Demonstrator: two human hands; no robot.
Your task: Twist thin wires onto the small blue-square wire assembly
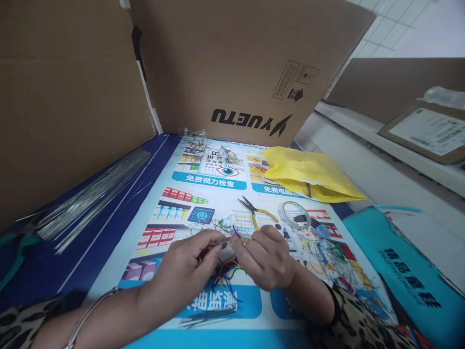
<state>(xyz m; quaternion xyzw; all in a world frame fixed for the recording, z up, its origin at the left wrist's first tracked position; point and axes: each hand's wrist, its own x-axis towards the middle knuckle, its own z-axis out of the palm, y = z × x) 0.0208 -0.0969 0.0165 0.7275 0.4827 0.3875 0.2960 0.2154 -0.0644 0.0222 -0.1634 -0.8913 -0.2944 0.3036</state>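
Note:
My left hand (194, 259) is closed in a pinch, thumb against fingertips, on what looks like a thin wire. Its tips almost meet those of my right hand (264, 257), which is curled and pinches the same spot. The wire between them is too fine to make out clearly. Below and between the hands, a tangle of coloured threads (228, 272) in several colours hangs or lies. Just beyond my right hand, pliers (250, 206) with yellow handles lie with their jaws slightly apart.
A bundle of straight silver wires (98, 198) lies at the left. Right of the pliers are a tape roll (308, 219) and a pile of tangled wire pieces (330, 259). Behind sit a yellow bag (308, 172) and tall cardboard (232, 63). Short dark wires (207, 317) lie in front.

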